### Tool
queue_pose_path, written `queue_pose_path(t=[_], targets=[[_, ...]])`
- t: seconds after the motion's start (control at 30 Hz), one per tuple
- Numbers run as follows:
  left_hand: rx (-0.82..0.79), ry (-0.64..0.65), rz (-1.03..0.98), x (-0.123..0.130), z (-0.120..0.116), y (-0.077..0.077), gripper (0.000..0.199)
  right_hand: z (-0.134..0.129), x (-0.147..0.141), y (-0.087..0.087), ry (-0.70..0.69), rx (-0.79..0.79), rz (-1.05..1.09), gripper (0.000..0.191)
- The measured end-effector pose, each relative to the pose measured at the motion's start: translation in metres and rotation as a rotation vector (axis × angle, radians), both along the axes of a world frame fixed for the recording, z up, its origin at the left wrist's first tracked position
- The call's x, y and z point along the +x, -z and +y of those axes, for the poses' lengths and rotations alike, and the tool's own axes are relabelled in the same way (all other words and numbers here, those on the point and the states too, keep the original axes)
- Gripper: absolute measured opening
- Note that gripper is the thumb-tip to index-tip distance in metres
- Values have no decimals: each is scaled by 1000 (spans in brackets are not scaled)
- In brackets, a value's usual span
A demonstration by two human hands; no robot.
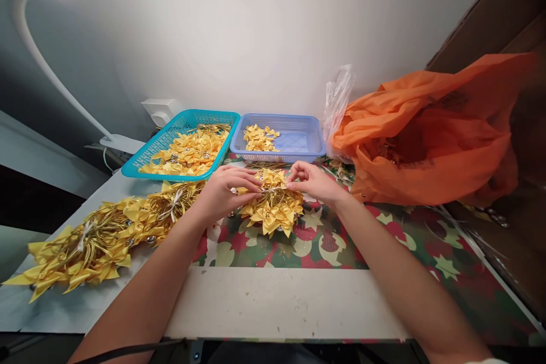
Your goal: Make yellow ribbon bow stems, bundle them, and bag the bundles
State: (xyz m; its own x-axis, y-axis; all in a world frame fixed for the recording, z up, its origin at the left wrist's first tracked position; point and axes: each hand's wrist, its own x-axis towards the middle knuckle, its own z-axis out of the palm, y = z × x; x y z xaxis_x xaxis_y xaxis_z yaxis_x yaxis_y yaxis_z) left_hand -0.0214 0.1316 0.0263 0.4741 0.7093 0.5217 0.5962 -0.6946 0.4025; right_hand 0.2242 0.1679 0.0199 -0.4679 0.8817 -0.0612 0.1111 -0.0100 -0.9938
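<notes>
A bundle of yellow ribbon bows (273, 216) with gold cords lies on the patterned sheet in front of me. Across its middle runs a thin white tie (273, 189). My left hand (230, 193) pinches the tie's left end between thumb and fingers. On the other side, my right hand (313, 182) is closed, thumb against fingertips, on the right end. To the left lie more bundles of yellow bows (85, 244), their gold cords bound with white ties. Small silvery bells show among the bows.
Behind the hands stand a teal basket (149, 151) with many yellow bows and a purple basket (298, 139) with fewer. An orange bag (430, 131) sits open at the right, beside a clear plastic bag (338, 102). A white lamp (60, 79) rises at the left.
</notes>
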Motion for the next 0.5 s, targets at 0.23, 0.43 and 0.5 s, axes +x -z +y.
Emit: queue_pose_path(t=[0.23, 0.43, 0.5], targets=[[53, -134, -215, 4, -5, -16, 15, -22, -10, -29, 194, 473, -266, 5], [35, -230, -227, 8, -6, -21, 13, -33, -24, -17, -20, 687, -559, 19], [-90, -160, -71, 11, -8, -20, 18, -33, -26, -13, -82, 695, -632, 18]])
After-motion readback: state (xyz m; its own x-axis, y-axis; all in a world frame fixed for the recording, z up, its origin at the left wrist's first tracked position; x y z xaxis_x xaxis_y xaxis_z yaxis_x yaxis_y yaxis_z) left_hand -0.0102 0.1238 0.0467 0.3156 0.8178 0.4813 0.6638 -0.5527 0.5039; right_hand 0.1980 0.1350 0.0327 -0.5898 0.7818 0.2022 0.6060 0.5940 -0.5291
